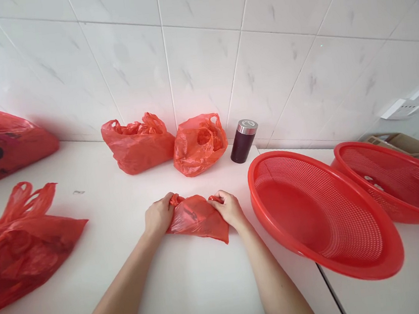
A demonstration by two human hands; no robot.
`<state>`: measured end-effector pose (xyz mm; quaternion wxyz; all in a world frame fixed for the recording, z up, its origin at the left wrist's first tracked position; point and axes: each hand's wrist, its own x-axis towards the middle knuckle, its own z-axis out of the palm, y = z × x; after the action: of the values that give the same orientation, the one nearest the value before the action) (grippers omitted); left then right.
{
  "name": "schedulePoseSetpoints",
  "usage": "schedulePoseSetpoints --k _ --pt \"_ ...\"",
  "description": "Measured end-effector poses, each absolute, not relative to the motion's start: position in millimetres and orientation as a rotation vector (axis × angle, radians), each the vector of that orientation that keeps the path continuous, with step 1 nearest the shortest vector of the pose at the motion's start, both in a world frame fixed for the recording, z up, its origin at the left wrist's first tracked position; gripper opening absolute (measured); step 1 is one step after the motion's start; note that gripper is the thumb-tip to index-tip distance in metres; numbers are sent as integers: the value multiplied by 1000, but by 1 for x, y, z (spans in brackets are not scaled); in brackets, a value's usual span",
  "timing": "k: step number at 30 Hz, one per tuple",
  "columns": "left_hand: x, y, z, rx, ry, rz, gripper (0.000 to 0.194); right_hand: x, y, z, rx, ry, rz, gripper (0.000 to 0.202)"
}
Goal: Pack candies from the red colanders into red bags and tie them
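A small red plastic bag [196, 217] lies on the white table in front of me, with a dark shape showing faintly through its film. My left hand [159, 215] is closed on the bag's upper left corner, where the plastic is bunched. On the other side, my right hand [228, 208] pinches its upper right corner. Part of the fingers of both hands is hidden. Behind it, near the wall, stand two filled red plastic bags, one on the left [139, 147] and one on the right [198, 145].
A dark tumbler [244, 142] with a metal rim stands by the wall. To the right sit a red colander [296, 212] and a second red colander [399, 179], with a cardboard box [406, 145] behind. Large red bags lie at left, one near [26, 251] and one far [5, 146].
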<state>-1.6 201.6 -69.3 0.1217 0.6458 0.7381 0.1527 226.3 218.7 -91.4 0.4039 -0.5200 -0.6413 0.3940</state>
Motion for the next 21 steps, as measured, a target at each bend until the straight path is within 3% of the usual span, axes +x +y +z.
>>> schedulePoseSetpoints --k 21 --pt "0 205 -79 1972 2201 412 31 229 216 -95 -1521 -1864 637 15"
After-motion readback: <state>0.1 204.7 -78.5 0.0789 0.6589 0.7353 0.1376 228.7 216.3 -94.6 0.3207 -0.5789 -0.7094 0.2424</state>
